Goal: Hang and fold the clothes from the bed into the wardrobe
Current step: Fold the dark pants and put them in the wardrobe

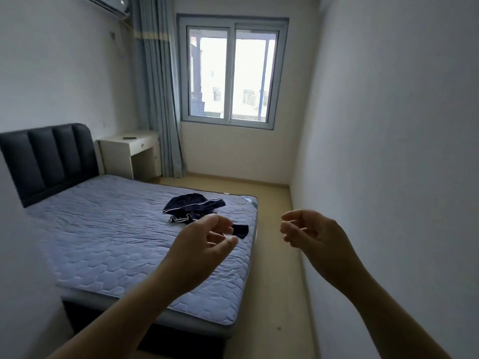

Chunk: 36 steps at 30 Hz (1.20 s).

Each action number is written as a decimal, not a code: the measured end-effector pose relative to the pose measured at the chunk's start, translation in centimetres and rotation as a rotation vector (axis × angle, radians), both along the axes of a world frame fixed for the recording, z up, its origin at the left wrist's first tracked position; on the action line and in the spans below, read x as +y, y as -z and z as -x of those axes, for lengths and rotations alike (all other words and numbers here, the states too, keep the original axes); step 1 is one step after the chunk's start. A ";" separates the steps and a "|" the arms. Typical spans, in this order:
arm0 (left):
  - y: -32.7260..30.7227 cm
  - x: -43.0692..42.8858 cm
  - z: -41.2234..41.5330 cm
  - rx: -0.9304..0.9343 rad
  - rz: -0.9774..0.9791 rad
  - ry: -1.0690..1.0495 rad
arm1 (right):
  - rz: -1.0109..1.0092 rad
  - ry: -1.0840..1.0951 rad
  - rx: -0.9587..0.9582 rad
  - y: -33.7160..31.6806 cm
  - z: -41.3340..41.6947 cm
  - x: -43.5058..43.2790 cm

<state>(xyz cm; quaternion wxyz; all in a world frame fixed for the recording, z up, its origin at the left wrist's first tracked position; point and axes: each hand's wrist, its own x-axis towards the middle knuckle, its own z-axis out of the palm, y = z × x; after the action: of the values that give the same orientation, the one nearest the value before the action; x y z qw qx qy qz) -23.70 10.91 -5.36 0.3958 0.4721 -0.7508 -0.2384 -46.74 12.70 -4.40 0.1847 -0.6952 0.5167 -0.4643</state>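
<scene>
In the narrow bedroom, dark clothes (pixel 194 206) lay heaped on the bed (pixel 116 242) near its aisle edge. The left grip (pixel 204 244) and right grip (pixel 311 237) hovered empty, fingers loosely apart. A careless grab could likely drag the pile's outlying piece onto the floor.

Far beyond the left hand (pixel 204 244), sliding window (pixel 232 71); further left of that hand, blue-grey curtain (pixel 158 99), white desk (pixel 124 147) (small dark item (pixel 129 138) on top, unclear), wall air conditioner (pixel 108 3) high above.
</scene>
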 end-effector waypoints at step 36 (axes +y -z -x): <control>9.3 -61.2 28.3 0.115 -0.188 -0.156 | -0.168 -0.067 0.030 5.9 28.0 -66.1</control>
<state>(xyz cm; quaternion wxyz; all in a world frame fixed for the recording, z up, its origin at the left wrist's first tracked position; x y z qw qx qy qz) -52.02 -50.33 -14.62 0.4096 0.5494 -0.6623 -0.3029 -74.70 -53.40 -10.31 0.2500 -0.7010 0.5331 -0.4024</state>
